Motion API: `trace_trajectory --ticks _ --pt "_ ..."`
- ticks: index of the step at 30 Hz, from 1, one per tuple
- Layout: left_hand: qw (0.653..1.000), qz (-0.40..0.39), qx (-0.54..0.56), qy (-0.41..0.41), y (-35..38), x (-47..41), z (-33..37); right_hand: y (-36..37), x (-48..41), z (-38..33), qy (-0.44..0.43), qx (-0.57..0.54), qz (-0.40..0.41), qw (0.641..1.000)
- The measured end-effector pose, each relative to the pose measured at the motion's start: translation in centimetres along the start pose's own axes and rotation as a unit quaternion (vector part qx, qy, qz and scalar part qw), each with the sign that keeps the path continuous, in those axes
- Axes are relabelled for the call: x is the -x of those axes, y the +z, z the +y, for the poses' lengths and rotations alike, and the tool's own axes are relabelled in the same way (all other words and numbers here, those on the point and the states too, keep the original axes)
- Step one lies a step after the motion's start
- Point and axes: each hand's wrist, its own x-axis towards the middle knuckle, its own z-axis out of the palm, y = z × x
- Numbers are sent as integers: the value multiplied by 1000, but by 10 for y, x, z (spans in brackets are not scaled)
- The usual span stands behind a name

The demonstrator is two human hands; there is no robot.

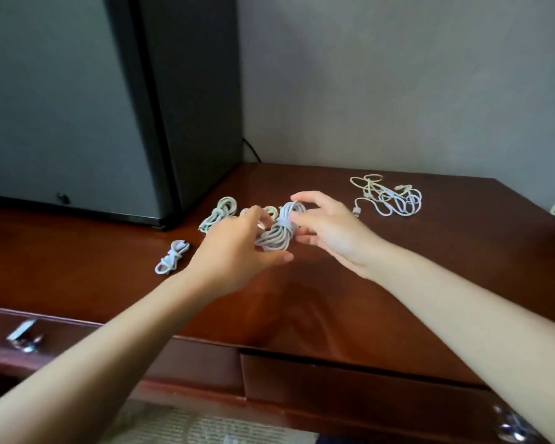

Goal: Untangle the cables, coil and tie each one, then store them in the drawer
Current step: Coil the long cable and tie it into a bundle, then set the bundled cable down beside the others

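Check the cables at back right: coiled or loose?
Loose. The cables lie spread in tangled loops on the desk, a plug end trailing free, with no wrap round them, unlike the bundle.

The light is soft and rather dim, and it falls from the right. The right hand (pixel 330 232) and its forearm look pale, while the left hand (pixel 237 248) looks darker. The polished worktop (pixel 462 251) has a dull sheen and a smeared reflection of the arms below the hands. The coiled cable (pixel 277 233) held between them is slightly blurred, as are the fingertips. The grey wall (pixel 398 75) looks grainy. The dark fridge (pixel 61 107) leans with wide-angle distortion, and the drawer handle (pixel 510 427) at the bottom corner is out of focus.
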Motion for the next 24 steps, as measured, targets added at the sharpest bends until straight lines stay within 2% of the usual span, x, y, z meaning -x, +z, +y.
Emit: trace_trajectory --ticks 6,10,13,16,19,24 --pt "993 20 -115 12 -9 27 -37 46 2 11 5 51 -48 998" --pt "985 21 -168 31 -6 36 -52 64 2 20 -34 227 -34 973" --pt "974 37 -214 66 0 38 -57 71 3 26 -64 296 -29 953" --pt "972 30 -222 64 2 37 -60 76 3 30 -99 340 -40 934" --pt "977 41 -200 57 5 36 -61 77 0 32 -109 336 -38 935" --pt "987 51 -150 39 15 34 -60 75 0 34 -108 245 15 963"
